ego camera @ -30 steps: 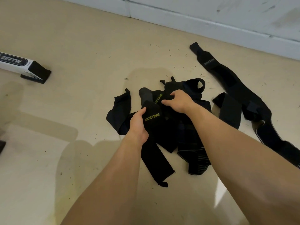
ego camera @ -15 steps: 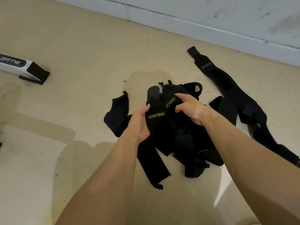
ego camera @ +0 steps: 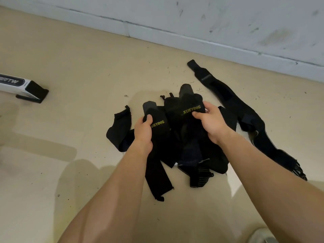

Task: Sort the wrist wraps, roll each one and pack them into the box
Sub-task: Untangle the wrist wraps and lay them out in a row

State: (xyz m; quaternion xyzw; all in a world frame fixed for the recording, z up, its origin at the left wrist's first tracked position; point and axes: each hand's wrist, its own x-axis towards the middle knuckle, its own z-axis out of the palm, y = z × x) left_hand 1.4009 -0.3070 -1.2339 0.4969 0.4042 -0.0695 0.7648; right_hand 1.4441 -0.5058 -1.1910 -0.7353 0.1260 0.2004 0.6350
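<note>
left hand [ego camera: 143, 130] is pinching the first wrap [ego camera: 157, 172], its long axis running from wall toward the person | right hand [ego camera: 209, 123] is gripping the second wrap [ego camera: 190, 102], lettered end pointing wallward | both are sitting over the pile [ego camera: 192, 149] on the floor [ego camera: 70, 67]

Wrap pile [ego camera: 192, 148] lay on floor [ego camera: 73, 57] centre; box [ego camera: 33, 91] at left edge; long wrap [ego camera: 228, 99] right of pile, reaching toward wall [ego camera: 210, 23].

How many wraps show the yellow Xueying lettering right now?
2. The left wrap is in the left hand, the right wrap in the right hand. The pile may hide more.
</note>
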